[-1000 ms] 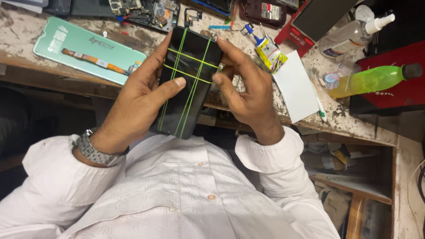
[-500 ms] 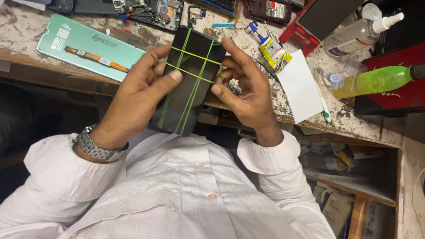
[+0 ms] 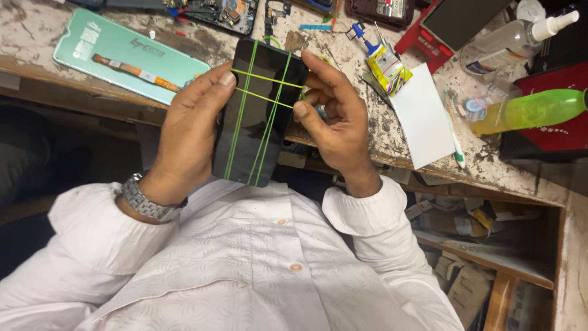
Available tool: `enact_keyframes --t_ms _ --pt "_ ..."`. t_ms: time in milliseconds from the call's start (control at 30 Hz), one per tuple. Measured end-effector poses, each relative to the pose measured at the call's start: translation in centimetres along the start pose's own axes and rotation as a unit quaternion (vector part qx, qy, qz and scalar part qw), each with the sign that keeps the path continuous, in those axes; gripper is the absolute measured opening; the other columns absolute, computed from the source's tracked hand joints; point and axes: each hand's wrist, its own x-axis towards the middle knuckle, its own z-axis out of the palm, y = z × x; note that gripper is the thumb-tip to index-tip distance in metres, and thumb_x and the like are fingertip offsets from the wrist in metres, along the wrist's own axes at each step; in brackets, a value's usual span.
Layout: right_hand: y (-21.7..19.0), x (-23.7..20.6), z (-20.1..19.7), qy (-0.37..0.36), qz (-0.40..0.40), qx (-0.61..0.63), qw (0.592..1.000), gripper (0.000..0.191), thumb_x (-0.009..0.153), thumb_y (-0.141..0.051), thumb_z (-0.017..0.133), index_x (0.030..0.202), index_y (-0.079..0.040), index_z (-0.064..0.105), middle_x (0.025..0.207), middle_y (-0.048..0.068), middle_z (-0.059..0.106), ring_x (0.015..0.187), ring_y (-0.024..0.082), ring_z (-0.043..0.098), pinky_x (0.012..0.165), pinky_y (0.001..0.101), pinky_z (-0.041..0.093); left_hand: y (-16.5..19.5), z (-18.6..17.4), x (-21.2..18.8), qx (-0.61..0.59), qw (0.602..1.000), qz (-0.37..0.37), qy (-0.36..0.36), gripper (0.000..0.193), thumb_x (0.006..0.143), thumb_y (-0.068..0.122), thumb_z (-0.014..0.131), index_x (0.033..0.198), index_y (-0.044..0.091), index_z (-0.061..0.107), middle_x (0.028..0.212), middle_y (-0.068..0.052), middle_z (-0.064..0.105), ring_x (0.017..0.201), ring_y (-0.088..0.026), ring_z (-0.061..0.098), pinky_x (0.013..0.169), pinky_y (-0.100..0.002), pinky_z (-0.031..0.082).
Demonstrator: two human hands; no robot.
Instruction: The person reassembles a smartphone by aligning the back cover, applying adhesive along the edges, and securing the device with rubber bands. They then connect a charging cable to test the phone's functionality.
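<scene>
— What have you got in your hands above the workbench [image 3: 55,27]?

— You hold a black phone [image 3: 257,116], dark glass up, over the bench's near edge and in front of your white shirt [image 3: 245,257]. Thin green rubber bands [image 3: 242,113] run along its length, and two more cross its upper part.

— And the grip?

— Your left hand [image 3: 187,132] wraps the phone's left side, thumb tip pressed on the crossing bands. Your right hand [image 3: 334,122] closes on the right edge — thumb on the glass, fingers curled behind. Whether it pinches a band, you cannot tell.

— What lies around you?

— A mint-green back panel [image 3: 116,55] sits on the bench to your left. To your right lie a white card [image 3: 422,122], a small yellow glue tube [image 3: 389,67] and a green bottle [image 3: 533,110] on its side.
</scene>
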Motion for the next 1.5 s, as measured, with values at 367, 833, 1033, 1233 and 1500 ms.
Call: enact_keyframes --t_ms 367,833,1033,1233,1500 --pt "-1.2 0.0 0.3 0.005 0.030 0.020 0.999 0.031 0.112 -0.010 0.067 0.140 0.002 0.059 0.109 0.009 0.070 0.088 0.011 0.069 0.076 0.0232 0.059 0.5 0.6 1.1 0.145 0.989 0.017 -0.016 0.047 0.111 0.028 0.048 0.153 0.008 0.051 0.148 -0.003 0.062 0.133 -0.011 0.059 0.114 -0.027 0.047" --pt "0.0 0.1 0.3 0.017 0.038 0.106 0.993 0.039 0.111 -0.015 0.066 0.145 0.001 0.054 0.110 0.009 0.071 0.093 0.011 0.068 0.081 0.0247 0.057 1.5 0.3 0.9 0.119 0.991 0.033 -0.049 0.037 0.112 0.019 0.049 0.147 0.006 0.053 0.139 -0.007 0.064 0.121 -0.010 0.064 0.104 -0.026 0.055" --pt "1.2 -1.3 1.1 0.031 0.039 0.065 0.997 0.031 0.113 -0.015 0.064 0.139 0.001 0.058 0.113 0.007 0.070 0.098 0.008 0.066 0.087 0.0219 0.054 0.9 -0.3 1.2 0.129 0.991 0.033 -0.025 0.024 0.112 0.023 0.054 0.128 0.007 0.061 0.122 -0.005 0.071 0.108 -0.008 0.069 0.096 -0.024 0.059" --pt "1.3 -1.2 2.3 0.072 0.032 0.044 0.996 0.023 0.118 -0.010 0.062 0.137 0.002 0.061 0.108 0.005 0.069 0.094 0.007 0.063 0.085 0.0192 0.052 0.6 -0.7 1.4 0.153 0.987 0.054 -0.016 0.028 0.111 0.030 0.057 0.126 0.008 0.065 0.113 -0.002 0.073 0.098 -0.006 0.070 0.085 -0.021 0.060" --pt "-0.4 -1.3 0.9 -0.027 0.076 0.079 0.994 0.050 0.106 -0.004 0.067 0.151 0.002 0.044 0.131 0.010 0.063 0.111 0.014 0.065 0.098 0.0298 0.059 0.5 -0.6 1.4 0.173 0.983 0.064 -0.008 0.030 0.112 0.033 0.058 0.127 0.009 0.067 0.107 -0.001 0.072 0.095 -0.005 0.069 0.082 -0.020 0.059"
